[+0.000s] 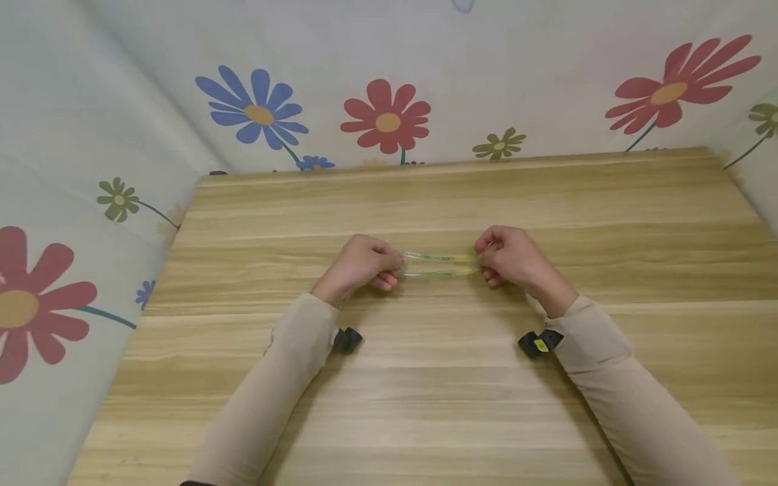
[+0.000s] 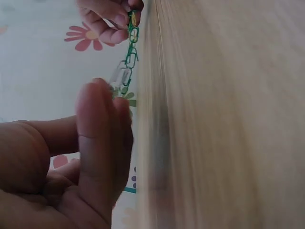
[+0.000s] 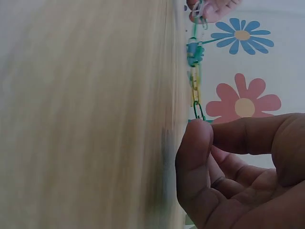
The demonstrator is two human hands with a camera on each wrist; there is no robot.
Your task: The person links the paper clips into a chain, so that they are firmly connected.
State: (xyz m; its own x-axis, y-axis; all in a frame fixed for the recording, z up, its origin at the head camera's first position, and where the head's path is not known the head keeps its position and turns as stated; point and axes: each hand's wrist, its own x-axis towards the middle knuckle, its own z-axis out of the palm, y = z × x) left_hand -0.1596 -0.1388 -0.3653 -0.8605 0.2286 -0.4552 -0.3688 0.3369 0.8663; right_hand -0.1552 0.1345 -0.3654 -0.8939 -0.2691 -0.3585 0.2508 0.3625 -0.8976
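A chain of linked paper clips point(image 1: 439, 258) in green, yellow and white stretches between my two hands in two nearly parallel strands. My left hand point(image 1: 367, 264) pinches its left end between thumb and fingers. At the other end, my right hand point(image 1: 509, 256) pinches the chain the same way. In the left wrist view, green and white clips point(image 2: 129, 59) run from the left fingertips up to the right hand. Green and yellow links point(image 3: 196, 90) rise from the right fingertips in the right wrist view. The fingers hide the very ends.
Beneath the hands lies a wood-grain table point(image 1: 425, 405). A white cloth with printed flowers point(image 1: 386, 121) hangs along its back and left side. Each wrist carries a small black camera, one on the left point(image 1: 348, 341) and one on the right point(image 1: 539, 343).
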